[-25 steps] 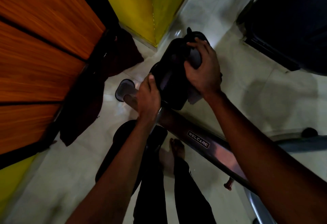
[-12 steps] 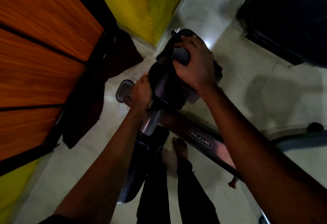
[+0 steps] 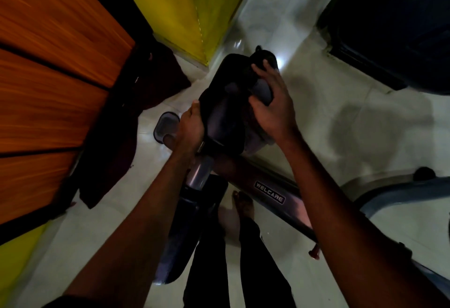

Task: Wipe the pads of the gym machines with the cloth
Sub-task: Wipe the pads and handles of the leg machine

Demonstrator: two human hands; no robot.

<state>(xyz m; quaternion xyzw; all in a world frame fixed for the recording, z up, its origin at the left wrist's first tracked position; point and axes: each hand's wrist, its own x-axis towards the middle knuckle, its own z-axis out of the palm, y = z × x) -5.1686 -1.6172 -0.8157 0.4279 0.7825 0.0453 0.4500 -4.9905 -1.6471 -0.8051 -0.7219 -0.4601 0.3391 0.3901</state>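
Cloth (image 3: 262,88), dark and hard to tell from the pad (image 3: 224,118), sits bunched on the pad top in the right hand's (image 3: 276,113) curled fingers. Left hand (image 3: 191,127) grips the pad's left edge. Below the grip: post (image 3: 201,173), WELCARE frame bar (image 3: 269,192), bare foot (image 3: 243,204).

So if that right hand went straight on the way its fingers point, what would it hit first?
Probably the cloth bunched on the seat pad; past it, floor, though depth is unclear.

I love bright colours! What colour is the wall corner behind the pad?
Yellow wall corner, shown in head view.
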